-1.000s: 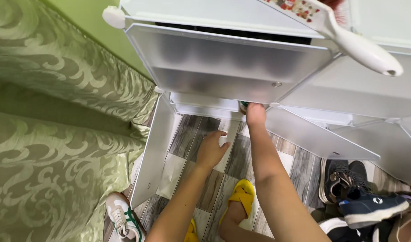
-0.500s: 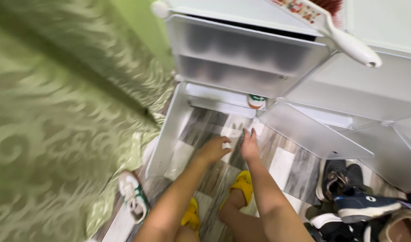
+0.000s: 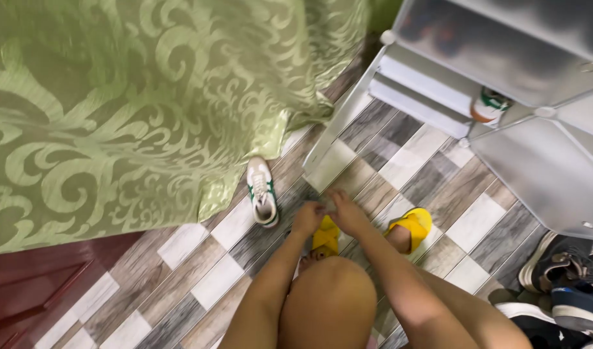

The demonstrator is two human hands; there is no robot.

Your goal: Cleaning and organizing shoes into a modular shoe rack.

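Head view, both hands' fingers (image 3: 322,208) meeting above yellow slippers (image 3: 327,234), grip unclear, white sneaker (image 3: 263,190) near.

A single head-worn camera looks steeply down from above the person's raised knee (image 3: 329,297) onto the tiled floor (image 3: 199,271), with both bare forearms running up from the bottom edge to the middle of the frame. It stands close over the feet, with a green patterned curtain (image 3: 128,97) filling the upper left and a white shoe cabinet (image 3: 542,161) cut off at the upper right.
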